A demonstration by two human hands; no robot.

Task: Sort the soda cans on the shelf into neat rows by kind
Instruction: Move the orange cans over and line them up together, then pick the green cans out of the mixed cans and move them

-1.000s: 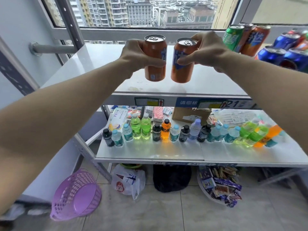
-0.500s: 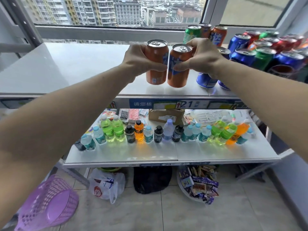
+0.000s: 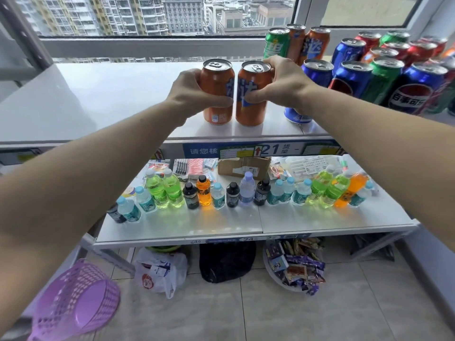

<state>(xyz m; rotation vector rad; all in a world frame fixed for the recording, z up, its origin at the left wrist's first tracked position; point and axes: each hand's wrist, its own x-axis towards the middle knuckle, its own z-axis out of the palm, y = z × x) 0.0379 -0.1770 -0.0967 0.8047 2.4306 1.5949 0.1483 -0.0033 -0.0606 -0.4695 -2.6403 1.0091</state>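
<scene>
2 orange cans gripped, centre frame.
Left hand (image 3: 194,93) wraps left orange can (image 3: 216,92); right hand (image 3: 283,86) clasps right orange can (image 3: 251,94), both upright, side by side.

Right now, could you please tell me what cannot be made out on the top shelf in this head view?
- Whether the two orange cans, in the left hand and right hand, rest on the white shelf: unclear.
- Blue can behind the right wrist: mostly hidden.
- Right-edge cans: cut off.

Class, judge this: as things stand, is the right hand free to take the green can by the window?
Probably not: the right hand grips an orange can, so it is occupied. The green can stands uncovered just behind it.
</scene>
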